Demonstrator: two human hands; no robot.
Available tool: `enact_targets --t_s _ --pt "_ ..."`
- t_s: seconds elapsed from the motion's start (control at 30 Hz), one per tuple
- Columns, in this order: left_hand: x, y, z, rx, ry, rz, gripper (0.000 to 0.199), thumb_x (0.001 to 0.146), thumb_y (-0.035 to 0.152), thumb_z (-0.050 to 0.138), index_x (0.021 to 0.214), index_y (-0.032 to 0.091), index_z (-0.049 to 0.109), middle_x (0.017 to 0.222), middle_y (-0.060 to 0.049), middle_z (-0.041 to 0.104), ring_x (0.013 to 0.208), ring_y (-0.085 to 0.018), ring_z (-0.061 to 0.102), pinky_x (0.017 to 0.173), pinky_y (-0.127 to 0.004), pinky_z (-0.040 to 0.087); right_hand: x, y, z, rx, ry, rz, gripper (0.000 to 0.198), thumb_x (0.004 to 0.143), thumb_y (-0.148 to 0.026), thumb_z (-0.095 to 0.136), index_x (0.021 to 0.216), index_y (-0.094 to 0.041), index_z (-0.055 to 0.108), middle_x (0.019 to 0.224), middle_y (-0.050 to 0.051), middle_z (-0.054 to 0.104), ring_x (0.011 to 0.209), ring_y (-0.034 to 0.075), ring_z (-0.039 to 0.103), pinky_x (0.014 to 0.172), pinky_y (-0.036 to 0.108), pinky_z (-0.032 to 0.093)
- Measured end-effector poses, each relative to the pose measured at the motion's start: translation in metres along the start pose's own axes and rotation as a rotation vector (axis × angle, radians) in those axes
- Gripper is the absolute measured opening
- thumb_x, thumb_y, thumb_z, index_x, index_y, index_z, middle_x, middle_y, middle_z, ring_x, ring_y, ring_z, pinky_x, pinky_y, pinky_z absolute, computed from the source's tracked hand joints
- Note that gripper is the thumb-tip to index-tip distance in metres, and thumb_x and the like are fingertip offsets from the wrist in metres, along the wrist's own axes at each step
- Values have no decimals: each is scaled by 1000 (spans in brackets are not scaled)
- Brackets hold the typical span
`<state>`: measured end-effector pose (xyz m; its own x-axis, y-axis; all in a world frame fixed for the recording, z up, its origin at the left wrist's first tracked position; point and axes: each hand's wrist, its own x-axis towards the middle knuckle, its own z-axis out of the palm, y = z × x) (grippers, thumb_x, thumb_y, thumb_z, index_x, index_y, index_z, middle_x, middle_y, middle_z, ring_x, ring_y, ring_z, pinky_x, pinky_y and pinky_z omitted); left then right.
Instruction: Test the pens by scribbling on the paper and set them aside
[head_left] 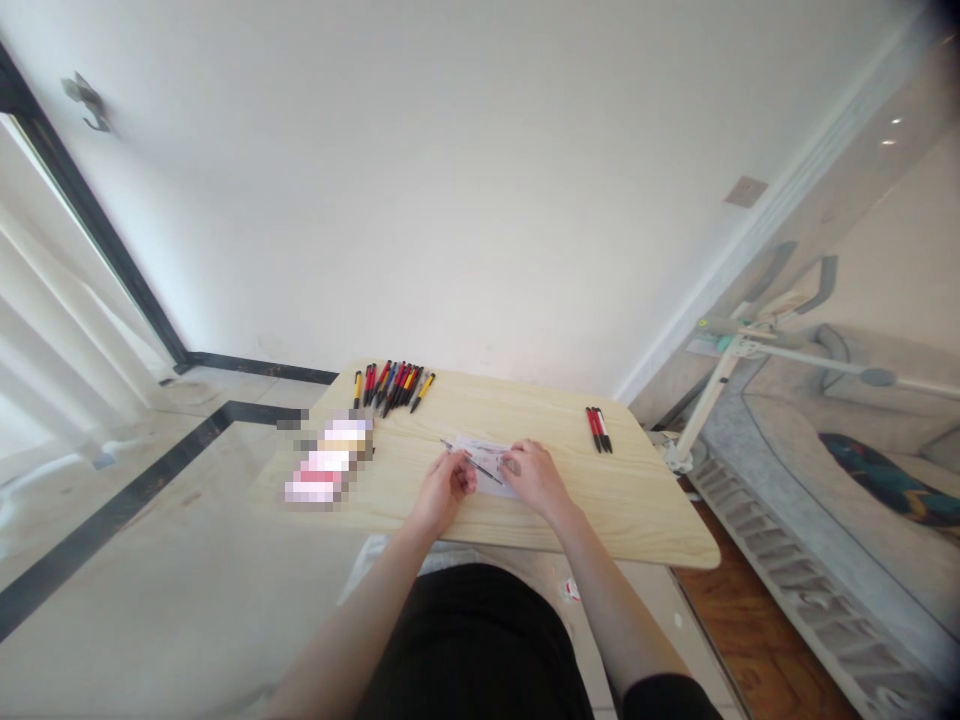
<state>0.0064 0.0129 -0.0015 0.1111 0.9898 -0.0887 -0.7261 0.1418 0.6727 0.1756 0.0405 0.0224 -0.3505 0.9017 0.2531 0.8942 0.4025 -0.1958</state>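
Note:
My left hand is closed, its fingertips pinched at a thin dark rod that looks like a pen refill. The rod slants from upper left to lower right. Beneath it lies a whitish sheet or clear bag with small marks or pieces on it, too small to tell apart. Over the right side of this sheet, my right hand has its thumb and fingers drawn together. Whatever it may hold is hidden by the fingers.
Both hands work over a light wooden table. Several pens lie in a row at its back left, and a few red and white pens at the right. A blurred-out object lies at the left edge. A white wall stands behind.

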Motion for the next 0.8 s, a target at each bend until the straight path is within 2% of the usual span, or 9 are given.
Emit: enact_targets --t_s 0.57,0.7,0.8 --pt "0 0 0 -8 -7 8 21 68 34 60 75 14 55 52 2 51 45 -7 46 43 -21 32 5 5 3 29 -16 5 14 75 -29 59 85 -25 68 93 4 59 89 18 51 82 28 33" --pt "0 -1 -1 -9 -24 27 20 70 33 59 76 14 56 52 2 51 44 -7 46 43 -21 31 5 4 4 59 8 13 13 77 -29 58 82 -25 69 91 4 60 89 18 50 82 29 32" --pt "0 -1 -1 -12 -22 20 19 71 32 58 76 14 56 53 2 52 45 -7 48 43 -20 32 6 5 6 131 85 29 15 79 -28 54 79 -23 69 89 5 60 89 18 51 83 30 33"
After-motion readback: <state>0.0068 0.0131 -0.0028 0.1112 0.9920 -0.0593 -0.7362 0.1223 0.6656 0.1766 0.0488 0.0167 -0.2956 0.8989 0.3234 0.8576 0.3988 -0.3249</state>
